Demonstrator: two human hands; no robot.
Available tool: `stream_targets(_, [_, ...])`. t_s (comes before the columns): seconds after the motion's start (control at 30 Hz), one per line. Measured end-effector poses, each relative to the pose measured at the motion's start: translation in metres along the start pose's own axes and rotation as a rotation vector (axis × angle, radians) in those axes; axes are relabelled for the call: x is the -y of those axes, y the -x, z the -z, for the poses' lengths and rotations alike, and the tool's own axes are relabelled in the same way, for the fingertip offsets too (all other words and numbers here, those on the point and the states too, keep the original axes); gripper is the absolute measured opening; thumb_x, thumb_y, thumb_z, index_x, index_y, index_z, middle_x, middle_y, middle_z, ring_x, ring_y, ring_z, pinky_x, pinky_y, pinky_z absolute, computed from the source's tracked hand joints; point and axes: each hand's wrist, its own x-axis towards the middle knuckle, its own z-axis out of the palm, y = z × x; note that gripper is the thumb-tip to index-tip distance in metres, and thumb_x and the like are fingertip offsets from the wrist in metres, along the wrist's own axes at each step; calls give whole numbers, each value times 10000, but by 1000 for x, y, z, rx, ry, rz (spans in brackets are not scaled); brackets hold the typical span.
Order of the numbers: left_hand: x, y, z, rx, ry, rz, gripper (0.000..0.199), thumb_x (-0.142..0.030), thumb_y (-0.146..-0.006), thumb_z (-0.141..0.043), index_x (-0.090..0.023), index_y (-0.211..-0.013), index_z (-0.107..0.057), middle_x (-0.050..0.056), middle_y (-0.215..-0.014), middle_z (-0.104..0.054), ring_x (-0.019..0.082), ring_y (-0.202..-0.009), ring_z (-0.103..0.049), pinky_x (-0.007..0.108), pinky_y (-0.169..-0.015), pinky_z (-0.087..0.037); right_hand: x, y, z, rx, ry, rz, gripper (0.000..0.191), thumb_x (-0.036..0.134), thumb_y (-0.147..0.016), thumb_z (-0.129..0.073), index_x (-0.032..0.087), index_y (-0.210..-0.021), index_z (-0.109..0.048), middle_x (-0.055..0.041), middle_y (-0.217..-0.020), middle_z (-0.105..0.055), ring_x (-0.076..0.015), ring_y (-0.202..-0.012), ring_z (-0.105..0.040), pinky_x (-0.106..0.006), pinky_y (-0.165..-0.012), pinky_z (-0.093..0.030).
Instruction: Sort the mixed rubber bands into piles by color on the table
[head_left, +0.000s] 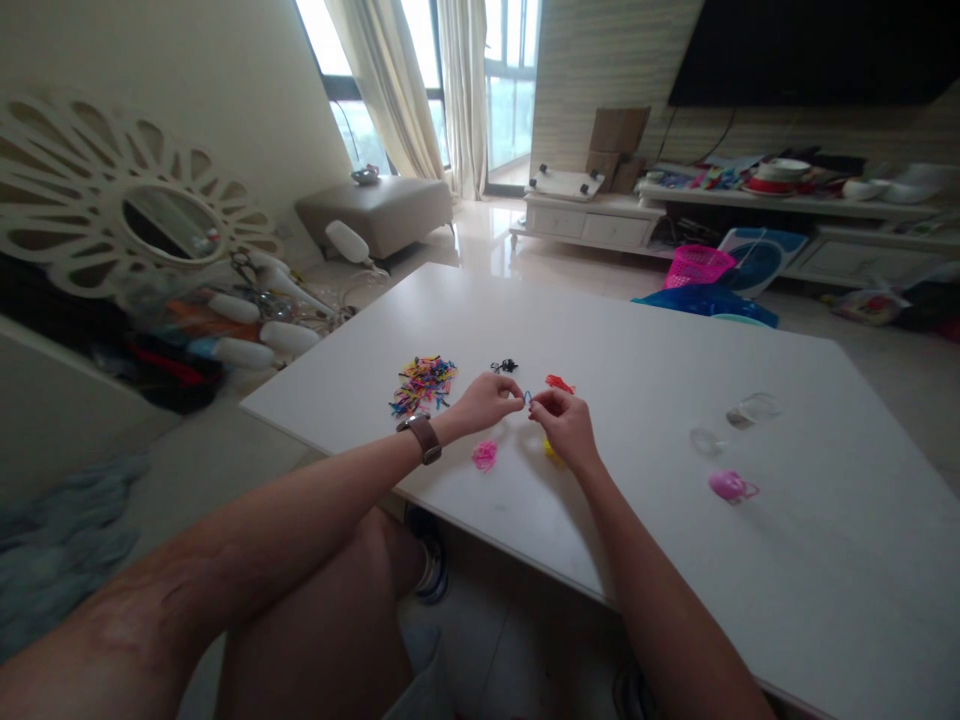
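My left hand (493,401), with a brown-strapped watch on the wrist, has its fingers pinched together over the white table (637,360). Close beside it, my right hand (562,420) pinches too, and a small blue rubber band (527,397) shows bent between the fingertips of both. To the left lies a pile of mixed-colour bands (424,385). Small single-colour heaps surround the hands: black bands (505,367) behind, red bands (559,383) behind the right hand, pink bands (484,456) in front. Yellow bands (551,450) are partly hidden beneath my right hand.
On the table's right side lie a clear container (754,410), a clear round piece (705,441) and a pink cup-like item (731,487) with a loop. Beyond the table are a pink basket (699,266) and a low cabinet (592,222). A sunburst mirror (169,222) leans at left.
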Motion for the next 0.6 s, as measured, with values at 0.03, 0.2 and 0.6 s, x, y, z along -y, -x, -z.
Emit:
stream_targets(0.03, [0,0,0,2,11,9,188,-252,-734,-602,-113,-758,-727,-63,-499,-373,88,-512,-333,246,-505,-230,-1,0,0,3,-28,-17,106,298,-765,-653,194,-744,-656,-21,-673,-686,-185,-632,-660,-317,-631,-537])
stream_targets(0.2, [6,-5,7,1,-19,50,194,-259,-721,-609,-112,-750,-733,-53,-494,-410,86,-499,-355,238,-494,-241,-2,0,0,18,8,-7,122,313,-763,-664,194,-790,-668,-29,-724,-690,-184,-682,-664,-315,-671,-546])
stream_targets(0.6, [43,-12,35,95,-287,221,166,-190,-664,-651,-90,-732,-766,36,-580,-633,115,-547,-505,236,-541,-346,0,1,1,-15,131,40,124,321,-806,-619,204,-786,-654,-15,-712,-669,-171,-661,-645,-306,-650,-525])
